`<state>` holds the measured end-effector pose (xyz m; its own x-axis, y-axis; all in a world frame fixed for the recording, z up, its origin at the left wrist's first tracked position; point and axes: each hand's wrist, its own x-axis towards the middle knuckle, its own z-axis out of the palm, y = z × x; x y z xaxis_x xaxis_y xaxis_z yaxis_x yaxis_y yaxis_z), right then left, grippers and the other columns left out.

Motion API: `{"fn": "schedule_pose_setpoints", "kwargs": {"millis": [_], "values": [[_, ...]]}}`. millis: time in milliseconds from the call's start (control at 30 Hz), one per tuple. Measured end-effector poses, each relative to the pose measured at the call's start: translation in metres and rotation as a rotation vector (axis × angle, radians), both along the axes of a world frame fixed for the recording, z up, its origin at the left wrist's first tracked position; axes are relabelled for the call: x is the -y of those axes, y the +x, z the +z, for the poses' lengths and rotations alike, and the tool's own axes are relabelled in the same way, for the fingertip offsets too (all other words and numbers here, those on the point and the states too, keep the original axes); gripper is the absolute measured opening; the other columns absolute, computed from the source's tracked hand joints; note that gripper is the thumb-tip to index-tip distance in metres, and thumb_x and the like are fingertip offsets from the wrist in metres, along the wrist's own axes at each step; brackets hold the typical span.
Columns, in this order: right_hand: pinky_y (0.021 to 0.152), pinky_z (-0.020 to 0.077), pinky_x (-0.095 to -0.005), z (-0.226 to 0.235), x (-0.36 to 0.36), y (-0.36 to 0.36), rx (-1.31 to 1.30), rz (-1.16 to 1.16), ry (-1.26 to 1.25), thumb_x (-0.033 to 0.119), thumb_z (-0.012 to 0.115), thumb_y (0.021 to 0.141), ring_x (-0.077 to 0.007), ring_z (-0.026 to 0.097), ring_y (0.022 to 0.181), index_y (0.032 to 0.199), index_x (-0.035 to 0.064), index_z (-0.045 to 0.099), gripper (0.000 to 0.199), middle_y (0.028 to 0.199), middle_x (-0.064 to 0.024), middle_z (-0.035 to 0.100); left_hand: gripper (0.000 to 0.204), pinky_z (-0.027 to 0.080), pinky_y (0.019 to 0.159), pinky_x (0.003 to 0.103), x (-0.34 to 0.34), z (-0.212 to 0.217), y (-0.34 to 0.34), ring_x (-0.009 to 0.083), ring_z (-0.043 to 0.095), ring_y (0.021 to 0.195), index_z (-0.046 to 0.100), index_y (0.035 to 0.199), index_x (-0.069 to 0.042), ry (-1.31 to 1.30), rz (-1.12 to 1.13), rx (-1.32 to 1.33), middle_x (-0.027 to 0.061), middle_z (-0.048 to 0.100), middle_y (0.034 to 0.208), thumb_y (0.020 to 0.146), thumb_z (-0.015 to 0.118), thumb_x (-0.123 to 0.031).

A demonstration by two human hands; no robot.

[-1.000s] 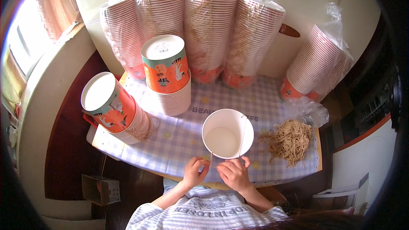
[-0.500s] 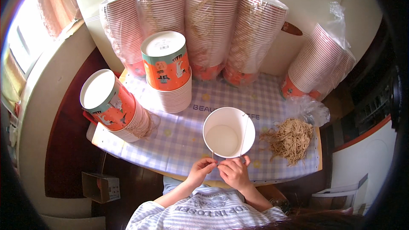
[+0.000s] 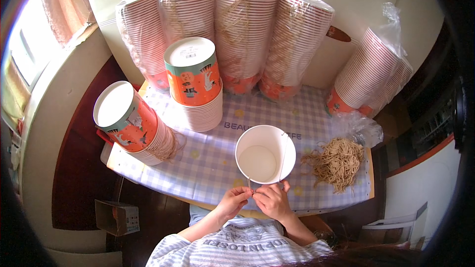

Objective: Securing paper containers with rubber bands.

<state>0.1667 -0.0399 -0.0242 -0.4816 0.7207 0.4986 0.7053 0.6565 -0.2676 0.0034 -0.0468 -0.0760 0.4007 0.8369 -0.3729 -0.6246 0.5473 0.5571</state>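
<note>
A white paper bucket [image 3: 257, 160] stands open end up near the front edge of the table. A thin tan string [image 3: 283, 155] runs across its right inner wall toward my fingers. Just below the near rim, my left hand [image 3: 235, 201] pinches a short end of string between thumb and forefinger. My right hand [image 3: 272, 201] sits close against it, fingertips closed on the string too, one finger lifted by the rim. Whether there is a knot between the fingertips is too small to tell. To the right lies a loose heap of tan strings [image 3: 340, 164].
Two upturned stacks of orange and green buckets, one at the far middle-left [image 3: 194, 84] and one at the left edge [image 3: 129, 121], flank the bucket; strings hang on the latter. Tall plastic-wrapped stacks [image 3: 246, 29] line the back. Another wrapped stack [image 3: 365, 71] and crumpled plastic [image 3: 358, 127] are at right.
My left hand has shifted slightly right, and its fingertips now meet those of my right hand. The bucket has barely moved.
</note>
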Motion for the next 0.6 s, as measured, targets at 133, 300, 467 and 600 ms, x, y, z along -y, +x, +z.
{"fn": "schedule_pose_setpoints", "kwargs": {"millis": [133,300,467,600], "values": [[0.085,0.0223,-0.0419,0.004,-0.001,0.001,0.047,0.041,-0.015,0.017,0.067,0.066,-0.0081,0.051,0.088,0.074,0.0195,0.062,0.01,0.083,0.0094,0.055,0.008,0.036,0.055,0.017,-0.006,-0.002,-0.005,0.0036,0.047,0.064,0.061,0.088,-0.007,-0.006,0.018,0.083,-0.0025,0.059,0.082,0.082,0.06,-0.013],[0.085,0.0224,-0.0423,0.001,0.0,0.007,0.051,0.032,-0.036,0.017,0.066,0.065,-0.0084,0.051,0.089,0.071,0.0199,0.061,0.008,0.084,0.0091,0.055,0.008,0.034,0.055,0.017,-0.023,0.018,-0.009,0.0032,0.044,0.062,0.061,0.088,-0.008,-0.019,0.102,-0.02,-0.0047,0.057,0.078,0.082,0.06,-0.014],[0.087,0.0246,-0.0446,0.001,-0.008,0.015,0.064,0.048,-0.048,0.016,0.066,0.064,-0.0107,0.051,0.09,0.07,0.0189,0.061,0.008,0.086,0.0072,0.055,0.011,0.034,0.055,0.017,-0.027,0.018,-0.013,0.0026,0.043,0.062,0.061,0.089,-0.007,0.038,0.055,-0.039,-0.0041,0.057,0.08,0.082,0.061,-0.015],[0.088,0.0277,-0.0471,-0.006,-0.019,0.02,0.078,-0.008,-0.03,0.018,0.066,0.064,-0.015,0.051,0.092,0.072,0.0167,0.061,0.01,0.088,0.0034,0.056,0.014,0.034,0.057,0.016,-0.026,0.017,-0.012,0.0013,0.044,0.066,0.061,0.093,-0.005,0.132,0.007,-0.158,-0.0033,0.058,0.083,0.084,0.059,-0.016]]}}
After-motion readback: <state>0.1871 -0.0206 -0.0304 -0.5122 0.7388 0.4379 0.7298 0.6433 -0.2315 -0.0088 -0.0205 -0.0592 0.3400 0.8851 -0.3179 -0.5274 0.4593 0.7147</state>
